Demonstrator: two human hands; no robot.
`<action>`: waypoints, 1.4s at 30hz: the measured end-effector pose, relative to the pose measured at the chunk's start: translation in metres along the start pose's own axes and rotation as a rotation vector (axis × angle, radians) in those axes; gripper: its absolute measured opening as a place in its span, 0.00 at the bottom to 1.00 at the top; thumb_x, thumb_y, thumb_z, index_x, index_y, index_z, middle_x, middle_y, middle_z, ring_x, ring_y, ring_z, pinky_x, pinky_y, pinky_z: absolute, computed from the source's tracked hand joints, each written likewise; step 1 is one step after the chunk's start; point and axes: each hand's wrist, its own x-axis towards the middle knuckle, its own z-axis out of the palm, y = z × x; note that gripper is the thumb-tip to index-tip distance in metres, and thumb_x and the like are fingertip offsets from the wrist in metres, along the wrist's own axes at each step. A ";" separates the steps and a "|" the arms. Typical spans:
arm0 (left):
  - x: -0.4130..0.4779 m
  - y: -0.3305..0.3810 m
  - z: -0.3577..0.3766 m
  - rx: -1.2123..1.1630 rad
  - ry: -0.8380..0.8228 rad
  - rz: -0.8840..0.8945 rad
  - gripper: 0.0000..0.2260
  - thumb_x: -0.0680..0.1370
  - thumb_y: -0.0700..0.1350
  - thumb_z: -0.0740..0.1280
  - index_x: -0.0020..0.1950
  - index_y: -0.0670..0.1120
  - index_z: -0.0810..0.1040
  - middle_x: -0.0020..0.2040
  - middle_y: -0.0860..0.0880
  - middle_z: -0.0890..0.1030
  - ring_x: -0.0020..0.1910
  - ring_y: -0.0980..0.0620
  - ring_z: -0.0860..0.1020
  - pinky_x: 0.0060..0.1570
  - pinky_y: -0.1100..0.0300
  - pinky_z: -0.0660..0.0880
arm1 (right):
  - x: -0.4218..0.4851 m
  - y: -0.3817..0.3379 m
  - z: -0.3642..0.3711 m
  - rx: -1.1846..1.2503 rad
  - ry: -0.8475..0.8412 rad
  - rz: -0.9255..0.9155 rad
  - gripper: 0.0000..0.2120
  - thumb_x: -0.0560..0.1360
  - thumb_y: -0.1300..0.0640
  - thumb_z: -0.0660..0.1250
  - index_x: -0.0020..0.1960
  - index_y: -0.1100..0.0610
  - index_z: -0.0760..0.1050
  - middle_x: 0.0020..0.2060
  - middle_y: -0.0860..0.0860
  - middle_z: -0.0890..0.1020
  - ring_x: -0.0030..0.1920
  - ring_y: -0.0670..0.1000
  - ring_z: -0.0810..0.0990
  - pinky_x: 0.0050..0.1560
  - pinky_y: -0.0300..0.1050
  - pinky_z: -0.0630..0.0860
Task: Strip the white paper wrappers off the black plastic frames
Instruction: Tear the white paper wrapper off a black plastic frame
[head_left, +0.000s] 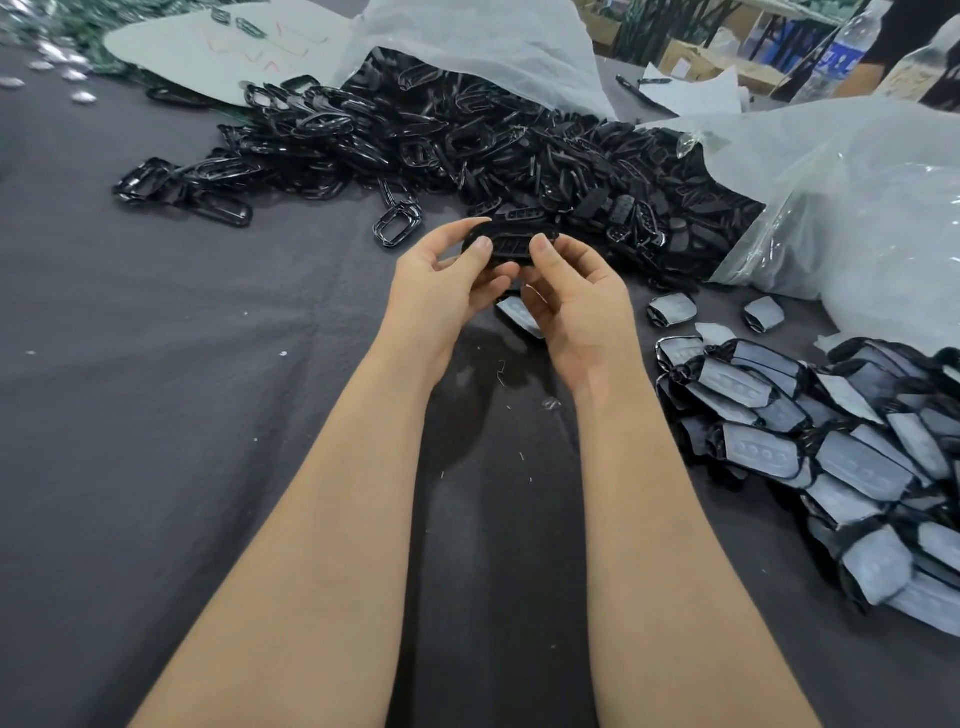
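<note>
Both my hands hold one black plastic frame (511, 243) up over the middle of the dark table. My left hand (447, 278) grips its left end with thumb on top, and my right hand (574, 293) grips its right end the same way. The frame in my hands shows bare black plastic with slots. A wrapped frame (522, 317) lies on the cloth just under my fingers. A heap of frames in white paper wrappers (841, 457) lies at the right. A big pile of bare black frames (467, 150) spreads behind my hands.
A dark grey cloth (182, 364) covers the table. Clear plastic bags (857, 208) lie at the back right, one spilling black parts. Two loose wrapped frames (672, 310) lie by the bag. A pale board (218, 47) and a water bottle (844, 52) stand at the back.
</note>
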 end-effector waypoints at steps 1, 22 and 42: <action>0.000 0.000 0.000 0.001 0.003 0.002 0.08 0.80 0.35 0.61 0.53 0.45 0.77 0.44 0.45 0.79 0.35 0.58 0.82 0.40 0.67 0.78 | 0.000 0.000 0.000 -0.006 -0.003 0.002 0.03 0.76 0.61 0.68 0.46 0.55 0.74 0.39 0.49 0.80 0.35 0.43 0.79 0.37 0.34 0.75; 0.000 -0.009 -0.001 0.643 0.127 0.269 0.05 0.79 0.38 0.64 0.48 0.48 0.73 0.40 0.46 0.82 0.34 0.55 0.82 0.41 0.60 0.81 | 0.004 0.014 0.009 -0.533 0.244 -0.224 0.04 0.75 0.61 0.68 0.49 0.59 0.76 0.42 0.56 0.83 0.46 0.56 0.83 0.54 0.57 0.78; -0.001 0.002 0.001 0.118 0.102 -0.015 0.06 0.81 0.38 0.61 0.47 0.45 0.76 0.42 0.46 0.79 0.31 0.58 0.81 0.35 0.68 0.78 | 0.000 0.008 0.009 -0.427 0.206 -0.187 0.08 0.77 0.63 0.64 0.55 0.57 0.74 0.45 0.57 0.83 0.43 0.53 0.83 0.52 0.50 0.80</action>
